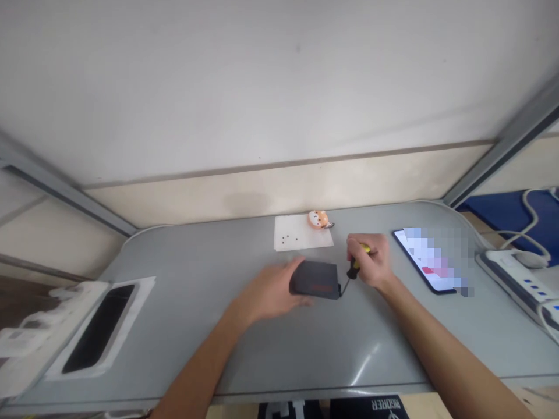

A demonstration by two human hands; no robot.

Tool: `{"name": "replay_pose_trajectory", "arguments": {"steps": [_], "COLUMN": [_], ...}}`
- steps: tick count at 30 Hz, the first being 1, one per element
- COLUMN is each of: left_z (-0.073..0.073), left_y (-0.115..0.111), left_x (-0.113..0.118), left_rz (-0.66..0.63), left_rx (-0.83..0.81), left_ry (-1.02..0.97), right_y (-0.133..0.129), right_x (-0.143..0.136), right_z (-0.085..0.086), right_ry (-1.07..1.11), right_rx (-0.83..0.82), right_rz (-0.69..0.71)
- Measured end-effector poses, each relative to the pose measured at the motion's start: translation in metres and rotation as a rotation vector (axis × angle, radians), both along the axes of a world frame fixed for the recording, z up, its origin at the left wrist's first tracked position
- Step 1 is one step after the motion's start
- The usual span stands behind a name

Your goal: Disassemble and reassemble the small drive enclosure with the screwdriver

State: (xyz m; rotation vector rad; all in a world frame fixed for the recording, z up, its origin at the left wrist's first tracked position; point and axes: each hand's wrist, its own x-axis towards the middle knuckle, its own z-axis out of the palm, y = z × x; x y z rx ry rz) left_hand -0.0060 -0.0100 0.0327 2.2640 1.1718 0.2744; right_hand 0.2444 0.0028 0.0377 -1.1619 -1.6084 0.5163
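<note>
A dark box-shaped device (315,279) with faint red lettering is gripped at its left end by my left hand (273,291). Closed round the yellow and black handle of a screwdriver (354,267) is my right hand (371,259). The screwdriver's shaft slants down to the device's right edge, where a small dark piece shows. Behind the device, white paper (305,240) bears several tiny dark screws (287,236). An orange and white animal-faced case (318,219) rests at the paper's back right corner.
A lit phone (425,262), partly pixelated, lies right of my right hand, with a power strip (515,279) and cables beyond. At the left, a black phone (99,329) lies on white paper beside white plugs. The grey table (187,262) backs onto a wall.
</note>
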Motion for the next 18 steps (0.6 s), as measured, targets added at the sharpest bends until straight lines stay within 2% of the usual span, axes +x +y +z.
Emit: {"name": "replay_pose_trajectory", "arguments": {"steps": [3,6,10,13,15,18], "left_z": [0.001,-0.005,-0.016,-0.024,-0.028,-0.029], "left_y": [0.002,0.002,0.004,0.006,0.007,0.008], "left_x": [-0.004,0.001,0.009,0.012,0.014,0.014], "left_rz": [-0.022,-0.034,0.007,0.040,0.044,0.034], "left_rx": [0.096,0.141,0.128,0.136,0.152,0.175], "left_ry": [0.007,-0.007,0.000,0.032,0.051,0.050], "right_y": [-0.001,-0.002,-0.001,-0.001,-0.004,-0.012], "right_x": [-0.004,-0.003,0.006,0.005,-0.003,-0.022], "right_z": [-0.005,-0.007,-0.003,-0.001,-0.002,-0.005], "right_ry": [0.037,0.091,0.091,0.231,0.276,0.127], "right_rx": [0.005,0.040,0.185,0.323,0.333,0.255], "right_rz": [-0.070,-0.139,-0.263,-0.419,-0.390,-0.116]}}
